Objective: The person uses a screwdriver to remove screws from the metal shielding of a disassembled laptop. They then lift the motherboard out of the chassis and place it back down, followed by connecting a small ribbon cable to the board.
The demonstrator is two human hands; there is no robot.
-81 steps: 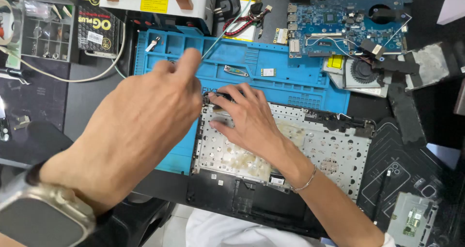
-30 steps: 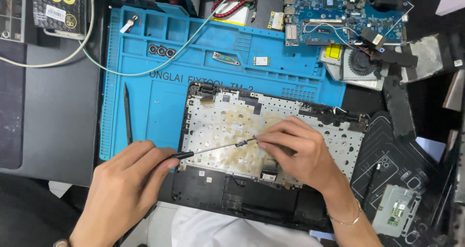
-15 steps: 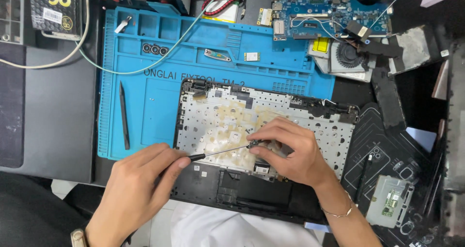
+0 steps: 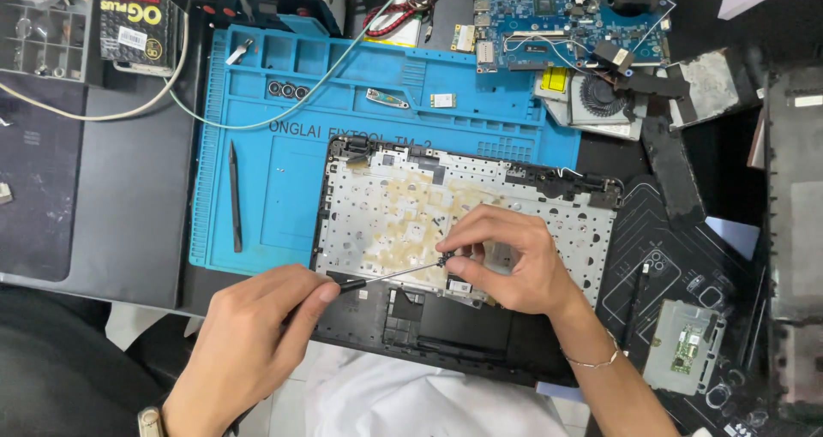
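Laptop shell: the opened laptop base (image 4: 463, 257) lies underside-up at the centre of view, its silver perforated keyboard plate stained yellowish in the middle, a black palm-rest edge towards 6 o'clock.
Screwdriver: a thin screwdriver (image 4: 390, 276) with a black handle and a bright shaft lies almost flat over the plate, its tip pointing to 3 o'clock and meeting the plate near its lower middle.
Left hand: the left hand (image 4: 253, 338) comes in from 7 o'clock, knuckles up, fingers curled narrowly around the screwdriver handle; a watch shows at the wrist.
Right hand: the right hand (image 4: 510, 261) enters from 5 o'clock, palm down, thumb and forefinger pinched at the screwdriver tip; whether they hold a small part, I cannot tell. A thin bracelet sits on its wrist.
Mat: a blue work mat (image 4: 283, 163) lies under the shell, spreading to 10 o'clock.
Spudger: a black spudger (image 4: 233, 197) rests on the mat at 9 o'clock of the shell, well apart from both hands.
Board: a blue circuit board (image 4: 566, 17) lies at 1 o'clock, beside a fan (image 4: 600, 98).
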